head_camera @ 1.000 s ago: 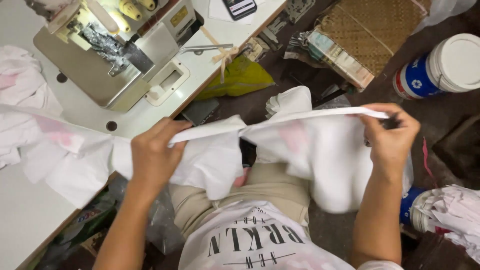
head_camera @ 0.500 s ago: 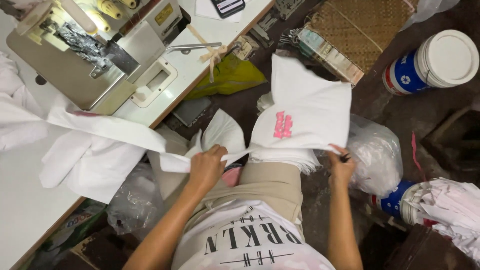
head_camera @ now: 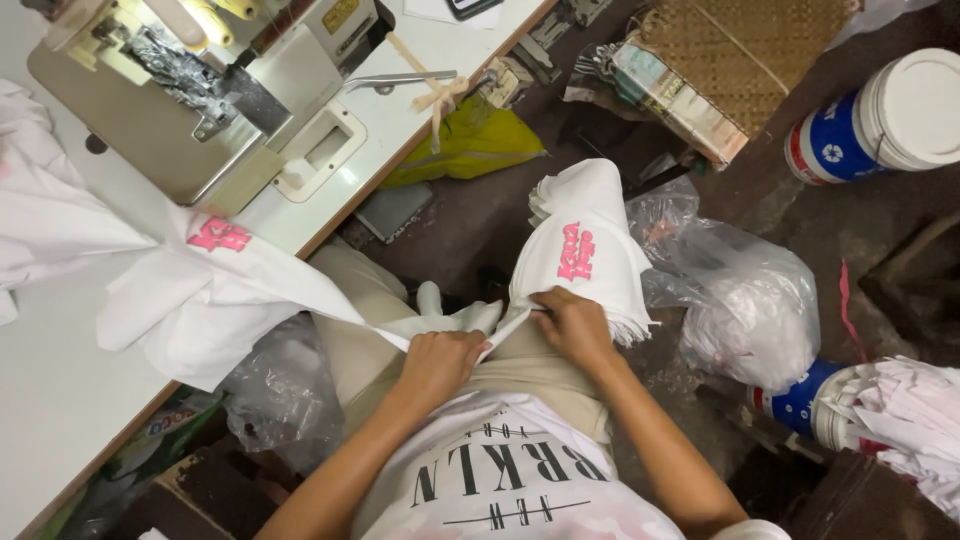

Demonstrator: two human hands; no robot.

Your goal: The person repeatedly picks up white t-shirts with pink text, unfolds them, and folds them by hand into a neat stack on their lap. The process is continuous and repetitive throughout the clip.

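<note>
Left hand: your left hand sits over your lap, fingers curled shut around a gathered part of the white cloth.
Right hand: your right hand rests just beside the left one, fingers pinched closed on the lower edge of the folded stack.
White cloth: it runs taut from your left fist up and left onto the sewing table, draping over the table's near edge; a pink print shows on the part lying on the table.
Folded stack: a pile of white pieces with a pink print on the top one, standing on your right thigh, its layered edges fanned out on the side towards the plastic bag.
Sewing machine: the sewing machine stands at the far left of the table, well apart from both hands.
More cloth: further white fabric is heaped at the table's left edge.
Floor, right: the clear bag holds white pieces and touches the stack; a blue and white bucket stands near the far right corner of the floor.
Floor, far: a green bag lies under the table's far edge.
</note>
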